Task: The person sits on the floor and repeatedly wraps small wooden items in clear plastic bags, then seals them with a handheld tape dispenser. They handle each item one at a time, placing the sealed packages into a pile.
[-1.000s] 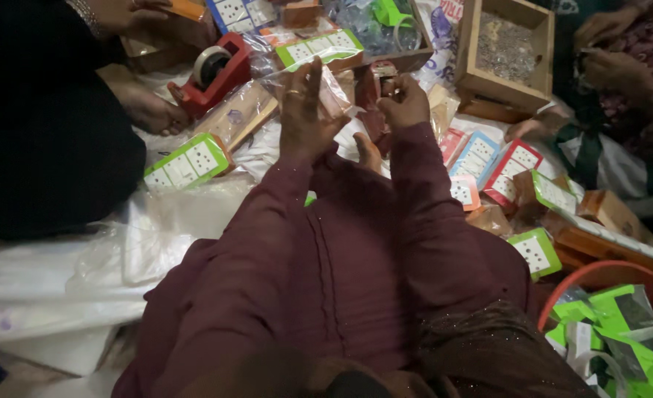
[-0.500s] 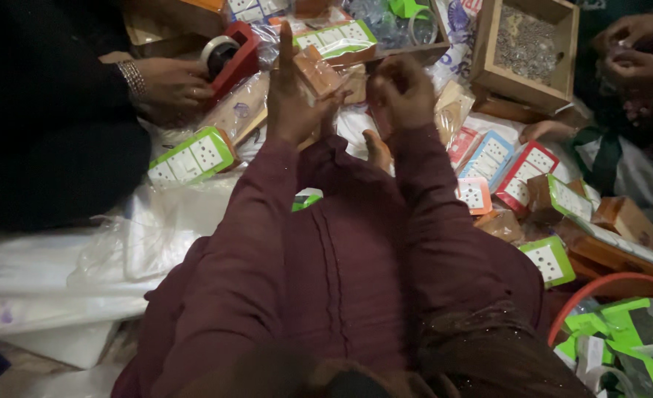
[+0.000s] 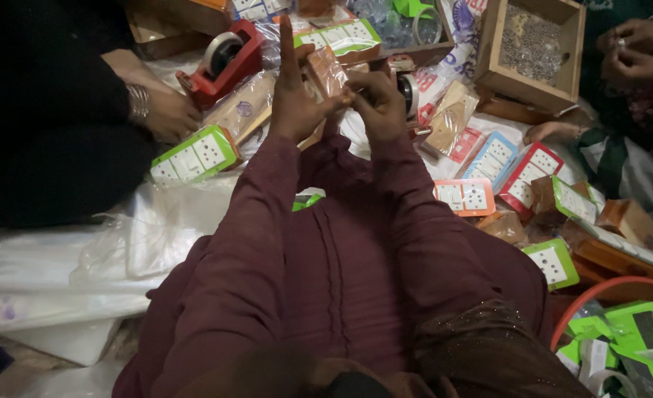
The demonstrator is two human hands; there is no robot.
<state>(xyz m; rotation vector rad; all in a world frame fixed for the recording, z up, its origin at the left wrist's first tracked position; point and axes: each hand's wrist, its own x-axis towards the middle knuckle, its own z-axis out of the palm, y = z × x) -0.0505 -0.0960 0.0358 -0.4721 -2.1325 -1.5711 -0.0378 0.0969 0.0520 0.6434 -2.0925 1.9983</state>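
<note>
Far left, floor: clear plastic bags (image 3: 61, 273) lie flat in a loose heap beside the person's knee.
Co-worker's hand (image 3: 165, 112): rests near a green-framed switch board (image 3: 193, 155) and a red tape dispenser (image 3: 227, 59).
Left hand (image 3: 293, 96): forefinger straight up, remaining fingers and thumb closed on a small wrapped packet (image 3: 328, 70), held above the lap.
Right hand (image 3: 376, 103): curled tight, fingertips pinching the same packet at its near edge.
Step in hand: judged to be sealing or folding the wrap round the packet; the next move would call for a firm pinch and steady hold.
Wooden box (image 3: 497, 51): open top, holds small grey metal parts, likely screws.
Right floor: red, blue and orange switch boards (image 3: 522, 173) lie scattered.
Orange basket (image 3: 599, 295): green-trimmed packed items inside.
</note>
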